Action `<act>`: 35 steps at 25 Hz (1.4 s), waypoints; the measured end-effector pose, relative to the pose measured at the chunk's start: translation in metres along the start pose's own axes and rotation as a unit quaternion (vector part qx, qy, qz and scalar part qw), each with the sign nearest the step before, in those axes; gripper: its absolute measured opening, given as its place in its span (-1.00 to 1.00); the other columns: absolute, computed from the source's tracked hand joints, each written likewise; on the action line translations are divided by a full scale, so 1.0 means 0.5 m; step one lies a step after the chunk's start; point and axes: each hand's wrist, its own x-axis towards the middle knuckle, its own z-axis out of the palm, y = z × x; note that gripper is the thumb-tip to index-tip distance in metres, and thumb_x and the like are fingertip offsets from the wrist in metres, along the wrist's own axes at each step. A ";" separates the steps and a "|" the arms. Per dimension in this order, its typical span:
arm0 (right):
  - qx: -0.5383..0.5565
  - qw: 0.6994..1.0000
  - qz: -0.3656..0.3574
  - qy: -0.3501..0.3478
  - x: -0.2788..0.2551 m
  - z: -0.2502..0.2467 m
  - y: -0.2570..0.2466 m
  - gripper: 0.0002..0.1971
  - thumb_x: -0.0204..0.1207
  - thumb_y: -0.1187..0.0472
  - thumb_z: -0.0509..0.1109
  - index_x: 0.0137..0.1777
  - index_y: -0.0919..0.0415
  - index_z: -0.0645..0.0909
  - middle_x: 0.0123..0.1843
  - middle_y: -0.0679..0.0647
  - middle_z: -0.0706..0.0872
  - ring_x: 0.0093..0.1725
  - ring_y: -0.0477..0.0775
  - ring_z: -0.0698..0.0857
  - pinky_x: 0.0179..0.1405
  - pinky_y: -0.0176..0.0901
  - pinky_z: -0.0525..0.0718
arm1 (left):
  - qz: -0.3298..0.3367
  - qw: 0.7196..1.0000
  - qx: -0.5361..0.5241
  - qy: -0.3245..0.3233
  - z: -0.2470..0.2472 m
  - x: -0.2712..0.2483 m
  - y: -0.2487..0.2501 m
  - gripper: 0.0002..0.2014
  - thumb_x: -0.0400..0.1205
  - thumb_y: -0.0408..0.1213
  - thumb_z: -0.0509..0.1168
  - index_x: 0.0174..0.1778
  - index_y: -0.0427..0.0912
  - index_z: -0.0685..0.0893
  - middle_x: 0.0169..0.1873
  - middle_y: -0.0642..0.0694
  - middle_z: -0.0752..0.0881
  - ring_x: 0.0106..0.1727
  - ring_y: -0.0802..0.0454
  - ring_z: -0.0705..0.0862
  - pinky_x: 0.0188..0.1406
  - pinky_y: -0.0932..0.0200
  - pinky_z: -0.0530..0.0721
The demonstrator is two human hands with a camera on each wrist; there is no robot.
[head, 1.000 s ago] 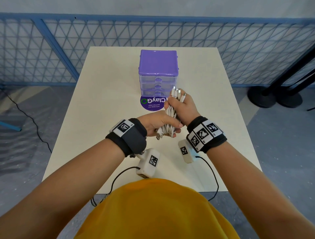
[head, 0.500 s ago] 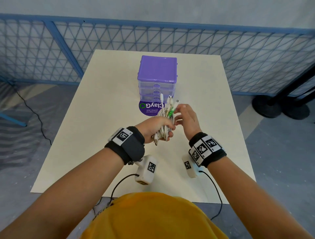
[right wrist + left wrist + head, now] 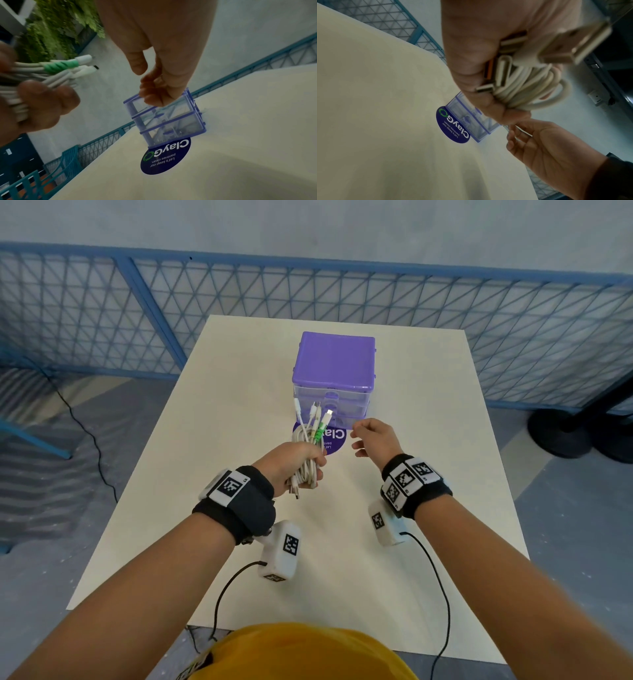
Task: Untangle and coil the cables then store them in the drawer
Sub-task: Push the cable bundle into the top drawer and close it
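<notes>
- Left hand point(image 3: 291, 462) fingers point(image 3: 48, 97) curled tight round the bundle of white cables point(image 3: 308, 453), held above the table point(image 3: 212, 419).
- Out the far side of that fist: several small plug ends point(image 3: 317, 410) fanned upward, one with a green strain relief point(image 3: 60, 65).
- Out the near side, by the wrist: the cable loops point(image 3: 530, 83) and a large USB plug point(image 3: 573, 46), a second plug with an orange insert point(image 3: 488, 70) pressed against the palm.
- Right hand point(image 3: 373, 438) just right of the bundle, apart from it, gripping nothing; fingers point(image 3: 150, 93) loosely curled, thumb point(image 3: 137, 59) hanging free.
- Just beyond both sets of fingertips: the small drawer unit point(image 3: 334, 371), purple top, three clear drawers point(image 3: 164, 117) all pushed in.
- Under the unit's near edge, flat on the table: a round dark-blue sticker point(image 3: 166, 158) with white lettering.
- Nearer than the hands: black wrist straps point(image 3: 246, 498) carrying printed square markers, white camera blocks point(image 3: 281, 549) hanging below, black leads trailing off the near table edge.
- Beyond the table: blue mesh fencing point(image 3: 102, 313) against a pale wall.
</notes>
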 end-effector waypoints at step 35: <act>0.266 0.951 0.097 0.124 0.023 0.051 -0.013 -0.52 0.52 0.44 0.11 0.41 0.11 0.23 -0.18 0.09 0.58 -0.27 -0.01 0.57 -0.24 -0.20 0.59 | 0.026 0.988 0.146 0.046 -0.044 0.039 0.105 -0.87 0.40 -0.28 0.37 -0.24 -0.25 0.59 -0.42 -0.19 0.58 -0.40 -0.11 0.58 -0.23 0.03 0.52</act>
